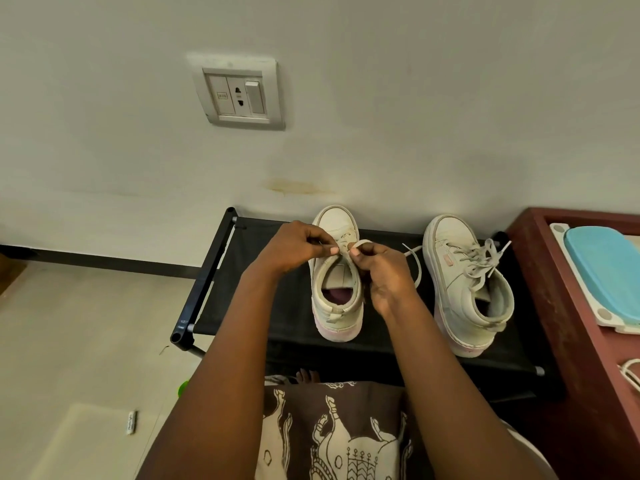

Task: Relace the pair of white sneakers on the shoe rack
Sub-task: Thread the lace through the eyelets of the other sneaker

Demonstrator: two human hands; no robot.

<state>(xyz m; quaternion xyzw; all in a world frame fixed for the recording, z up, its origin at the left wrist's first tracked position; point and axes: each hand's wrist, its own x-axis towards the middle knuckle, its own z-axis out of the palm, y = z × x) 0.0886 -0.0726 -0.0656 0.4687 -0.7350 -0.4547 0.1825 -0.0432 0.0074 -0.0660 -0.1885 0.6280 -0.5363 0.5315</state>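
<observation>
White sneaker, left unit (337, 306): stands upright on the black shoe rack (294, 337), toe to the wall, heel toward me. White sneaker, right unit (460, 289): stands on the same rack to my right, apart from the first, toe also toward the wall.

**Grip state.** My left hand (298, 247) and my right hand (384, 271) meet over the throat of the left unit. Each pinches the lace (362, 242) between thumb and curled fingertips. Neither hand touches the right unit. A short loop of lace arcs above my right thumb. One free end trails off the right side of the shoe and hangs toward the right unit. I cannot tell whether it touches it.

**Progress, right unit.** The lace runs up through the eyelets and closes in a bow (485, 263). I judge this shoe complete.

**Progress, left unit.**
- Lace crossings show near the toe, ahead of my fingers.
- My hands cover the upper eyelets, so I cannot tell how many are threaded.
- No knot or bow is visible.

**Remaining, as I judge it.** Pass the lace through any upper eyelets not yet filled, even out the two ends, and tie them off. That puts the task past its midpoint, with one shoe done and the second in hand.
</observation>
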